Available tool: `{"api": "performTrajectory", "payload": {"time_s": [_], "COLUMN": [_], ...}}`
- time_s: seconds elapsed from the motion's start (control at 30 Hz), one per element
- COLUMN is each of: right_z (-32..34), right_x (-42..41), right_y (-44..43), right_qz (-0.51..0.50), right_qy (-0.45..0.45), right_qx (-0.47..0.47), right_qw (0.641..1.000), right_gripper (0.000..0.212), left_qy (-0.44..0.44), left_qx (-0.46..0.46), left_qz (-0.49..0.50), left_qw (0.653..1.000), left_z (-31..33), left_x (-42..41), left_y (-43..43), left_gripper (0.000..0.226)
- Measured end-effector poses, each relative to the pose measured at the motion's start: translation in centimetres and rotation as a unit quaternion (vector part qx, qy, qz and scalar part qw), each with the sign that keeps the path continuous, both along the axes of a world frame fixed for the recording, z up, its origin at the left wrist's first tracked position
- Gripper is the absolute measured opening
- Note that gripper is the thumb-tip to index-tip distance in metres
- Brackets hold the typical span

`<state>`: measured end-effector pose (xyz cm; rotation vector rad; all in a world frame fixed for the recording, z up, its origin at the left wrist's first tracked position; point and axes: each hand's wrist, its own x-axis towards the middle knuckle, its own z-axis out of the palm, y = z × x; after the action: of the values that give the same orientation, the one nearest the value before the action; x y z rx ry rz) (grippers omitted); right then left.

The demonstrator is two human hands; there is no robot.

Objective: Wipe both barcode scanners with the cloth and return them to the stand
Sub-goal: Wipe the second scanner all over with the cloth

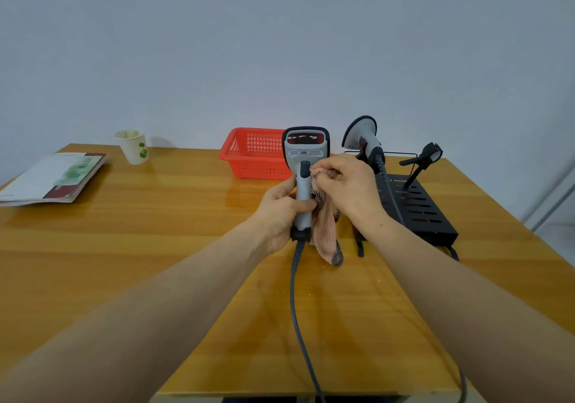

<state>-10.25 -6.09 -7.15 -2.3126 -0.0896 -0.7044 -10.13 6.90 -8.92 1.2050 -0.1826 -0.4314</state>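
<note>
My left hand [281, 212] grips the handle of a grey barcode scanner [306, 150], held upright above the table with its red window facing me. A grey cable [295, 303] hangs from its base toward the table's front edge. My right hand [348, 184] pinches a pink cloth [326, 231] against the scanner's handle near the trigger; the cloth hangs down beside the handle. A second grey scanner [362, 136] sits in a holder on the black stand [417, 206] to the right. The stand's other holder [424, 156] has no scanner in it.
A red plastic basket [249, 153] stands behind the held scanner. A paper cup [133, 147] and a booklet [53, 178] lie at the far left of the wooden table [140, 247]. The table's right edge runs just past the stand.
</note>
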Motion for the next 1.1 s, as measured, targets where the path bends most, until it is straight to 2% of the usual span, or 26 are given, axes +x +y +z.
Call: {"api": "performTrajectory", "payload": {"time_s": [0.17, 0.3, 0.43, 0.57, 0.67, 0.83, 0.9, 0.97, 1.03, 1.1], "right_z": [-0.4, -0.4, -0.4, 0.1, -0.5, -0.8, -0.9, -0.7, -0.3, -0.2], "right_x": [-0.3, -0.3, -0.7, -0.9, -1.1, -0.9, -1.0, -1.2, -1.1, -0.9], "right_y": [-0.2, -0.4, -0.5, -0.5, 0.0, -1.0, -1.7, -1.7, -1.0, -0.3], "right_qz": [0.043, 0.016, 0.074, 0.064, 0.094, 0.065, 0.037, 0.026, 0.048, 0.066], "right_qy": [0.033, 0.01, 0.04, -0.014, -0.019, 0.003, 0.025, 0.024, 0.035, 0.063], "right_qx": [-0.046, -0.002, -0.071, -0.029, -0.09, -0.121, -0.075, 0.038, 0.121, 0.162], "right_qw": [0.997, 1.0, 0.994, 0.997, 0.991, 0.99, 0.996, 0.999, 0.991, 0.983], "right_gripper": [0.014, 0.014, 0.014, 0.016, 0.019, 0.017, 0.015, 0.017, 0.018, 0.02], "left_qy": [-0.003, -0.001, 0.008, -0.004, -0.012, 0.004, 0.014, 0.013, 0.015, 0.028], "left_qx": [0.005, 0.01, -0.002, 0.021, 0.04, 0.024, 0.015, 0.019, 0.014, -0.005], "left_qz": [0.001, 0.002, 0.008, 0.015, 0.021, 0.024, 0.025, 0.021, 0.015, 0.011], "left_qw": [1.0, 1.0, 1.0, 1.0, 0.999, 0.999, 0.999, 1.0, 1.0, 1.0], "left_z": [-0.2, -0.2, -0.3, -0.4, -0.7, -0.4, -0.2, 0.0, 0.0, 0.0], "left_x": [0.1, 0.1, 0.1, 0.0, 0.1, 0.0, 0.1, 0.3, 0.3, 0.3], "left_y": [0.1, -0.1, 0.1, 0.0, -0.1, -0.1, 0.1, 0.3, 0.3, 0.1], "left_gripper": [0.047, 0.047, 0.047, 0.053, 0.06, 0.053, 0.052, 0.051, 0.049, 0.045]}}
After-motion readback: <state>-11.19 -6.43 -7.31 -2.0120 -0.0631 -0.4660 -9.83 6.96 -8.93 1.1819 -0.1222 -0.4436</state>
